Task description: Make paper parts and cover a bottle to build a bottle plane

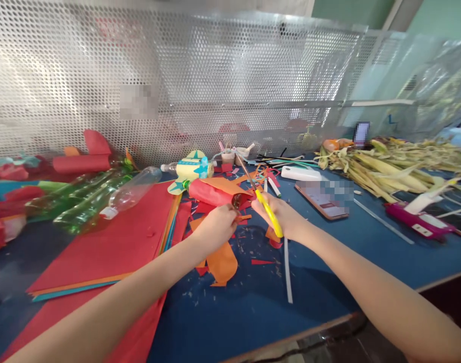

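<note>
Yellow-handled scissors [268, 212] are in my right hand [281, 217], their blades pointing up and away to the left. My left hand [218, 224] is closed at the near right end of a bottle wrapped in red and orange paper [211, 192]; what its fingertips pinch is too small to make out. The bottle lies on its side, its green cap to the left. Orange paper pieces [221, 262] and red scraps lie on the blue table below my left hand.
Stacked red sheets [113, 242] cover the left of the table [253, 312], with plastic bottles [90, 201] behind. A phone [323, 200], dried husks [389, 166] and a magenta power strip [419, 222] are at the right. A perforated metal panel [215, 65] stands behind.
</note>
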`<state>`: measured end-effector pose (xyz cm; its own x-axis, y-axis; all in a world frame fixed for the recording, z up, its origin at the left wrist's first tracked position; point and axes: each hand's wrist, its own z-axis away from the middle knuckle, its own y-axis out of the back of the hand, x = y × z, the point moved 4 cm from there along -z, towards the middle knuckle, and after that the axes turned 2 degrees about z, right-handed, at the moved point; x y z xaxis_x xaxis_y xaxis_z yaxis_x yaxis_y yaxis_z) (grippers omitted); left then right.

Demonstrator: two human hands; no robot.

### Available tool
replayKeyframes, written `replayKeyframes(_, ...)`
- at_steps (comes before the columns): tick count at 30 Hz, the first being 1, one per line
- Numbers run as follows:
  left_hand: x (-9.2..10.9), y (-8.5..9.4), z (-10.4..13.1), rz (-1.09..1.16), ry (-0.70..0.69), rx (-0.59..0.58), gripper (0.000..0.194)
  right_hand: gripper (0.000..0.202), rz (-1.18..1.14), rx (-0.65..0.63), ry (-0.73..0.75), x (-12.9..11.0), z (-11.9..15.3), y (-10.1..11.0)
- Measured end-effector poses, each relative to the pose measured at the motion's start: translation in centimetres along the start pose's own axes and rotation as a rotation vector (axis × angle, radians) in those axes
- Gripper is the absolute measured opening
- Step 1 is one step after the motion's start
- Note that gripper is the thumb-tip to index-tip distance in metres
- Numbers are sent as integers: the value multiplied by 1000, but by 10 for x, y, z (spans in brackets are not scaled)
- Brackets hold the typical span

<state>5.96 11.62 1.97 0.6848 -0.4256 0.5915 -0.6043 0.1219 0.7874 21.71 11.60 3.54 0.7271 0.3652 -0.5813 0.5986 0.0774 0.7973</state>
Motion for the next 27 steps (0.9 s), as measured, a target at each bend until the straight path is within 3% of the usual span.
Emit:
replayKeyframes(7,4,-18,-8,-143,-21,2,20,36,-14,23,-72,2,-1,3)
replayKeyframes(12,5,-8,0,-96,4,42,21,30,-71,31,-115,8,-4,0)
replayKeyframes(16,2,1,17,18,63,3,12,26,-216,-40,-51,10,-7,-12)
replayKeyframes(22,-3,0,42,240,136,-116,18,30,-438,-171,83,0,-3,-28)
replayKeyframes(24,-1,-1,47,435,189,-157,22,30,-471,-181,96,-4,-1,-29)
replayKeyframes(27,2,-4,54,904,334,-228,25,29,-565,-207,100,-8,2,-29)
